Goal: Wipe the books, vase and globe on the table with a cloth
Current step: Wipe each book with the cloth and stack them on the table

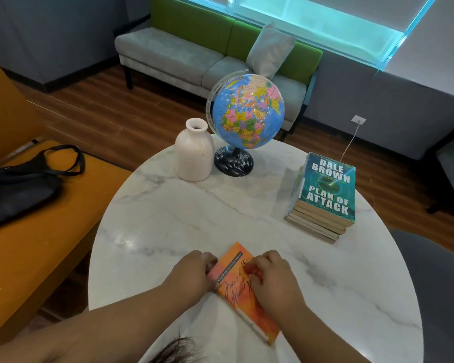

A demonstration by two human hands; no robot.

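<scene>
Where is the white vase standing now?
In the head view the white vase stands upright at the far edge of the table, just left of the globe.

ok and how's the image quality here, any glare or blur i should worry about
Head view: the window is blown out with a cyan cast; a soft glare patch sits on the table and small highlights on the globe; wide-angle distortion tilts the sofa; the top cover of the book stack reads sharp, the left hand and right hand on the orange book look slightly smeared.
</scene>
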